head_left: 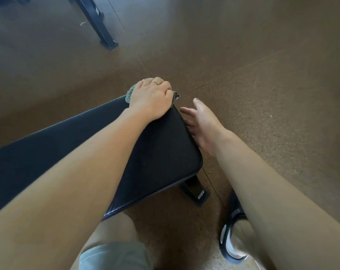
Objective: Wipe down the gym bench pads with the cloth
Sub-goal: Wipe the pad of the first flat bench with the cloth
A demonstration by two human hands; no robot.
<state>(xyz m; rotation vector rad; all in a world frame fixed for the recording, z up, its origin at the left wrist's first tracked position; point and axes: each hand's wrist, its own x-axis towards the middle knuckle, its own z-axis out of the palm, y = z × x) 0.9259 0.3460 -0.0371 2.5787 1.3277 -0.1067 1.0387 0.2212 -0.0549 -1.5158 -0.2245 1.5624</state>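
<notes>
Left hand presses the cloth onto the far corner of the bench pad, fingers curled over it. The pad's length runs away to the left. Right hand hovers beside the end edge, fingers loose, holding nothing.

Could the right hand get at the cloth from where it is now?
Probably yes. The right hand hangs open beside the bench pad, with bare floor between it and the cloth. But the left hand presses on most of the cloth, leaving only its edges free.
</notes>
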